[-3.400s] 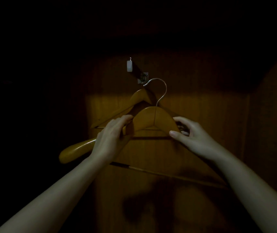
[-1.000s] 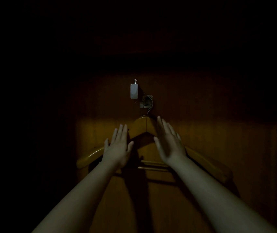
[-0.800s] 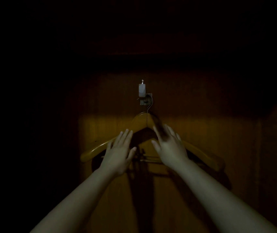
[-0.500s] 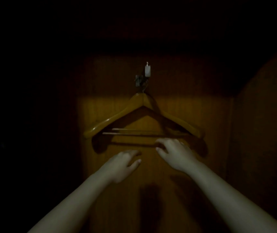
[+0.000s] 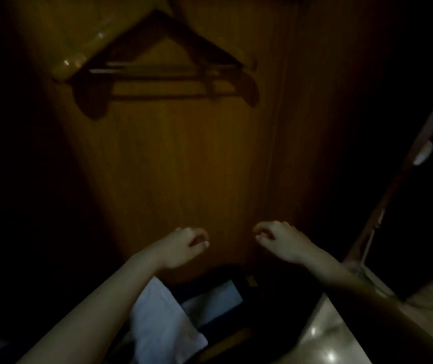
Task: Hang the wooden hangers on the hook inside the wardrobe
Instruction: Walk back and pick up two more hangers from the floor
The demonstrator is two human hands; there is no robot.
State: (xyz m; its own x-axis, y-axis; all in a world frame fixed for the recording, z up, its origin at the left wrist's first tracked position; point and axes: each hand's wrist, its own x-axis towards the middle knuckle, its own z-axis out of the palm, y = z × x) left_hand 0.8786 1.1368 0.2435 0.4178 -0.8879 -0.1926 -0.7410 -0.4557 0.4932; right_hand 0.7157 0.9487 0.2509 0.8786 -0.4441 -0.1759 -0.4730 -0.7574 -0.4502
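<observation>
Wooden hangers (image 5: 89,48) hang against the wardrobe's back panel (image 5: 183,166) at the top of the dim view, their tops and the hook cut off by the frame edge. Far below them, my left hand (image 5: 183,248) and my right hand (image 5: 281,240) hover side by side in front of the panel. Their fingers hang loosely curled and hold nothing. Neither hand touches the hangers.
Pale folded fabric (image 5: 162,321) and dark items lie on the wardrobe floor under my arms. The wardrobe door's edge (image 5: 404,166) runs diagonally on the right, above a glossy tiled floor (image 5: 336,345). The left side is in darkness.
Both hands let go of the hung hanger and dropped well below it, fingers relaxing into a loose curl. My view tilted down, so the hook left the frame.
</observation>
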